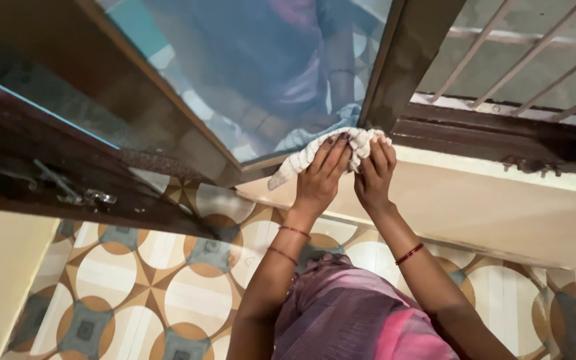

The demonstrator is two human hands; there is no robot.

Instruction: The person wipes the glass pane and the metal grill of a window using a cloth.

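Observation:
Both my hands press a white striped cloth (301, 163) against the bottom corner of a dark wooden window frame (405, 57). My left hand (320, 175) lies flat over the cloth's middle, fingers together. My right hand (375, 172) grips the bunched end of the cloth next to the frame's upright. The glass pane (255, 67) to the left reflects a person in blue and purple clothes. Red bangles circle both my wrists.
An open window sash with a metal latch (78, 193) juts out at the left. White metal grille bars (515, 67) cover the opening at the right above a cream sill (495, 193). Patterned floor tiles (135, 287) lie below.

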